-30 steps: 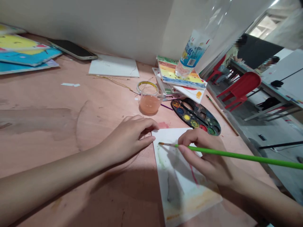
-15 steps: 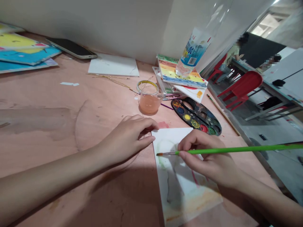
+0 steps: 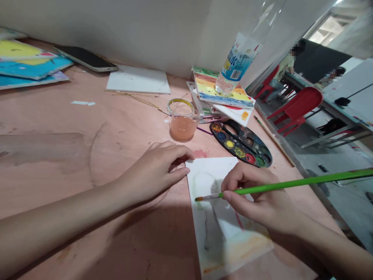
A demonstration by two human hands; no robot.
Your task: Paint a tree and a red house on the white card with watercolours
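Observation:
A thin paintbrush (image 3: 262, 188) with a green handle is pinched between the thumb and fingers of my right hand (image 3: 256, 190). Its brown bristles are at the left side of a white painting board (image 3: 210, 167), close to faint green strokes; whether they touch cannot be told. Grey lines, a pink-red stroke and an orange-brown wash also mark the board. At its upper left corner, my left hand (image 3: 164, 167) rests on the table, thumb and index fingertip apart against the board's edge. Part of the board is hidden beneath my right hand.
A cup of orange-tinted water (image 3: 183, 126) stands beyond my left hand, a tape roll (image 3: 180, 102) behind it. The black paint palette (image 3: 241, 144) lies near a plastic bottle (image 3: 233, 66) on stacked paintings (image 3: 201, 85). A phone (image 3: 86, 58) lies at the back left; people sit farther right.
The brush tip has moved slightly down and right, and the handle now slants more. My right hand has shifted a little to the right; my left hand stays at the board's corner.

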